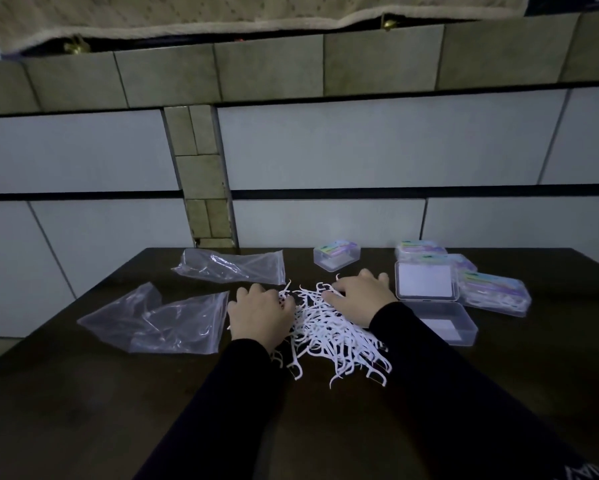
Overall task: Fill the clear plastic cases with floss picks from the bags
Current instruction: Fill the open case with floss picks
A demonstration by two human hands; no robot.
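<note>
Head view: open case (436,306) seemingly empty; hands (358,299) on floss picks (332,334).

On a dark table (83,393), the left hand (260,315) and right hand (358,297) rest on a loose pile of white floss picks (332,336), fingers curled into it. Two clear bags (159,318) lie left; an open clear case (429,296) sits right, beside labelled closed cases (495,292)
</note>
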